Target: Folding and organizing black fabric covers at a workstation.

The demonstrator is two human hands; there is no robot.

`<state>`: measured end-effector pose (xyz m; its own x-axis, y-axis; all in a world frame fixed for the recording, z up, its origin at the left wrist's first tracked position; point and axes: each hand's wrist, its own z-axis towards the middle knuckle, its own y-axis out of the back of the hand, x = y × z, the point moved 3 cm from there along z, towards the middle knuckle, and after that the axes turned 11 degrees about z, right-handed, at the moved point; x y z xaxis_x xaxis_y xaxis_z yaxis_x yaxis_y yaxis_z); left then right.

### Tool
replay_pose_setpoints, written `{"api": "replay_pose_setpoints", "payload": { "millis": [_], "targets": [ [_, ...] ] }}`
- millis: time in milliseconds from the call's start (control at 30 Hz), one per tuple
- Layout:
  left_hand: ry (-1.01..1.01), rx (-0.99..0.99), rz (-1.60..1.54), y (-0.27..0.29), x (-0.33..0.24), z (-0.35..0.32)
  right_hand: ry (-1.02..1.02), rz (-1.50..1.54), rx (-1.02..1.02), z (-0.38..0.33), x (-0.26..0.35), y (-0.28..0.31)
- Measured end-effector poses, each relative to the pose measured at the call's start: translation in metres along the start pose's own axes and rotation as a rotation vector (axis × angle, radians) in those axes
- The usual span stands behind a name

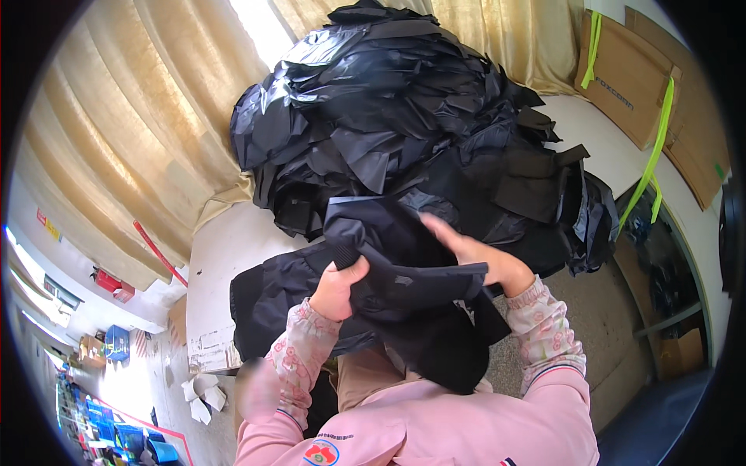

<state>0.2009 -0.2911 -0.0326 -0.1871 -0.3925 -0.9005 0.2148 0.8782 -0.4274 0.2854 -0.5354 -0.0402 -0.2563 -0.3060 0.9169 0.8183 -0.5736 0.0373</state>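
The left hand (pixel 339 289) is closed on a fold of a black fabric piece (pixel 412 299), with the thumb on top and the other fingers hidden below the cloth; the right hand (pixel 478 256) lies flat and open on the upper side of the same piece, the fingers stretched toward the left, pressing and not pinching. The fabric piece is held in front of the chest, above the lap, between the two pink floral sleeves (pixel 544 330); its lower part hangs down to a point near the knees.

To do this handling well, I judge the left hand should keep the pinch firm at the edge while the flat right hand slides outward, so that the layers separate or smooth without wrinkles; the cloth is limp and dark, so the edges are found more by touch than by the eye.

The long axis of the piece seems to run from left to right between the hands, a little raised on the right side; which end is the top I cannot tell.

Behind it, a big pile of black fabric pieces (pixel 404 116) lies on a white table (pixel 225 256); beige curtains (pixel 132 132) hang at the left, and brown cartons (pixel 622 78) with green straps stand at the right.
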Motion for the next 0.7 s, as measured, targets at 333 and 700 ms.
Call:
{"api": "replay_pose_setpoints", "payload": {
  "millis": [333, 700],
  "targets": [
    [-0.043, 0.100, -0.088, -0.011, -0.009, -0.018, -0.337, -1.294, -0.504, -0.015, 0.033, 0.057],
    [-0.340, 0.060, 0.019, -0.052, -0.026, -0.001, 0.282, -0.958, -0.418, 0.041, 0.094, -0.090]
  ]
}}
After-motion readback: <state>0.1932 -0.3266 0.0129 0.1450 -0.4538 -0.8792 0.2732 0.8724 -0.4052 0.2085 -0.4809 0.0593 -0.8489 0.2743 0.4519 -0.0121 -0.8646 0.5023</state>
